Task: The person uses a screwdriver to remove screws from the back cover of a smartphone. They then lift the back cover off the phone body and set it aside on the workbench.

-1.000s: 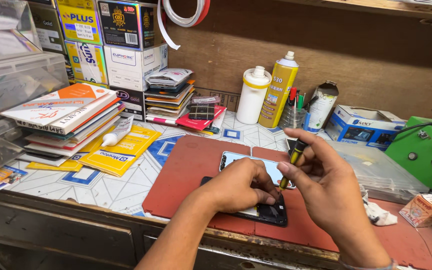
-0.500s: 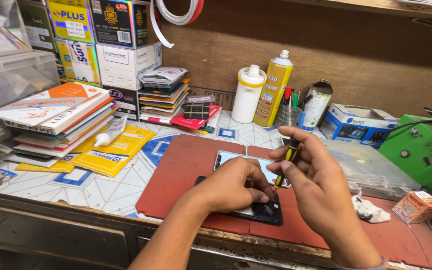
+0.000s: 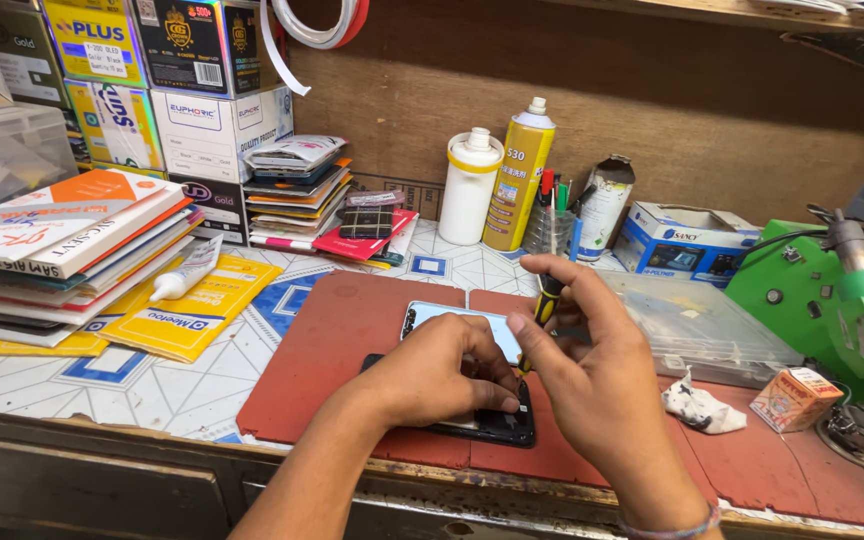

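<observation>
Phone: black phone (image 3: pixel 497 425) flat on the red mat (image 3: pixel 322 350), near the front edge of the workbench, mostly covered by both hands.
Screen panel: pale screen panel (image 3: pixel 452 318) lying on the mat just behind the phone, touching or overlapping its far end; exact contact hidden.
Left hand: left hand (image 3: pixel 432 375) palm down on the phone, fingers curled and pressing on its frame; clamped onto it rather than lifting it.
Right hand: right hand (image 3: pixel 592 370) pinched around a screwdriver (image 3: pixel 542 315) with a yellow and black handle, thumb and forefinger closed tight on the shaft, remaining fingers loosely bent.
Screwdriver: tilted, nearly upright, tip down at the phone beside the left fingertips; tip contact too small to tell.
Mat surroundings: crumpled cloth (image 3: pixel 702 408) on the mat to the right, small orange box (image 3: pixel 795 397) beyond it, clear plastic case (image 3: pixel 702 330) behind.
Back of bench: white bottle (image 3: pixel 472 187) and yellow spray can (image 3: pixel 518 180) standing side by side by the wooden wall.
Left side: yellow packets (image 3: pixel 192 310) and a stack of flat boxes (image 3: pixel 62 240), well apart from the hands.
</observation>
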